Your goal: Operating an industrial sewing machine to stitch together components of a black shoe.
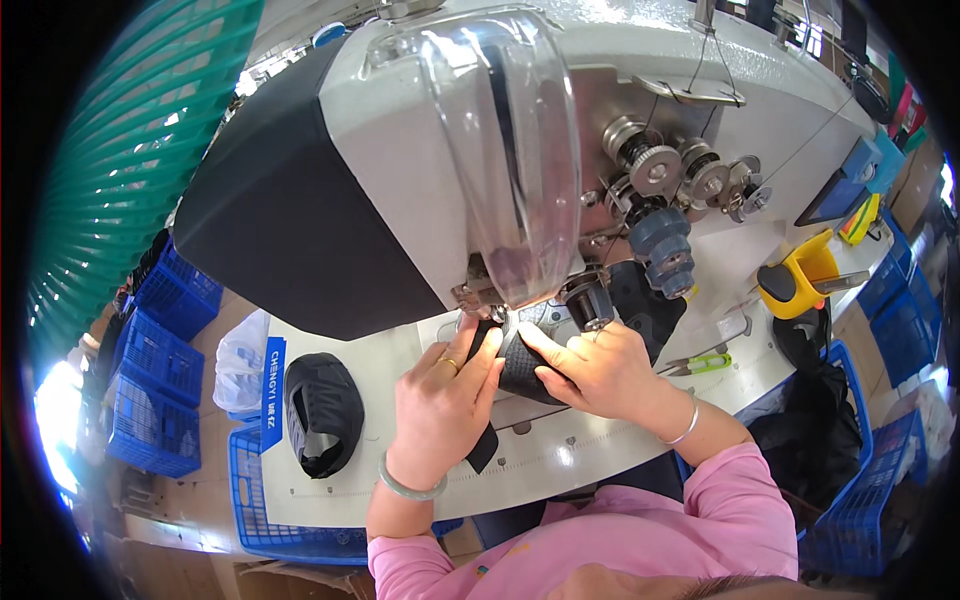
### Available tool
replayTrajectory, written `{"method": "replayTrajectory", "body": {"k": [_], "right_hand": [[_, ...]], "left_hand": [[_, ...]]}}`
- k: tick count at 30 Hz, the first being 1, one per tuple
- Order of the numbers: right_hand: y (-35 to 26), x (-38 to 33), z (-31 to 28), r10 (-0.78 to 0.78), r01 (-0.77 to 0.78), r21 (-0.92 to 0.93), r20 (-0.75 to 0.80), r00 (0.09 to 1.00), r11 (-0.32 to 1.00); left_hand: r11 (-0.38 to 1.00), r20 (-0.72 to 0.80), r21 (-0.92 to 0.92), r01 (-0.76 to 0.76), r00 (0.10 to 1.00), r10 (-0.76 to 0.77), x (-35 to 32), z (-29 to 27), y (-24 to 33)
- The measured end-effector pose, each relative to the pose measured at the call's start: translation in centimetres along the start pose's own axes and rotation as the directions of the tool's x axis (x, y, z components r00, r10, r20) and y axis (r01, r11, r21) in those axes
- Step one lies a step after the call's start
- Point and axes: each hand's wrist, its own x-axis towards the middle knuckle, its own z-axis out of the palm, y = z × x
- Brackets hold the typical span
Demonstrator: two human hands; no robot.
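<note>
Under the head of a large white sewing machine, a black textured shoe upper lies at the needle area. My left hand grips its left side, fingertips close to the presser foot. From the other side, my right hand presses and pinches the same upper, index finger reaching toward the needle. A dark strip hangs down beside my left hand. More black material spreads out behind my right hand. The needle tip is hard to make out.
Another black shoe upper rests on the white table at the left. Green-handled snips and a yellow holder are to the right. Blue crates stand at the left, and a green slatted cover rises there.
</note>
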Motion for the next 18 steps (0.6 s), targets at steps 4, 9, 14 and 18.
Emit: {"method": "replayTrajectory", "body": {"k": [4,9,14,18], "right_hand": [[-0.4,0.5,-0.1,0.005,-0.005,0.004,0.013,1.000,1.000],[-0.2,0.6,-0.3,0.025,-0.025,0.024,0.014,1.000,0.999],[0.8,1.1,-0.2,0.034,-0.037,0.084,0.041,0.999,0.996],[1.8,1.4,-0.3,0.013,-0.017,0.103,0.037,0.999,0.994]], "left_hand": [[0.999,0.018,-0.009,0.040,0.999,-0.040,0.4,-0.5,0.2],[1.000,0.013,0.008,0.018,1.000,-0.018,0.3,-0.3,0.2],[0.998,0.038,0.061,0.033,0.999,-0.035,0.0,0.1,0.5],[0.996,0.035,0.087,-0.007,0.999,0.004,0.0,0.0,0.7]]}}
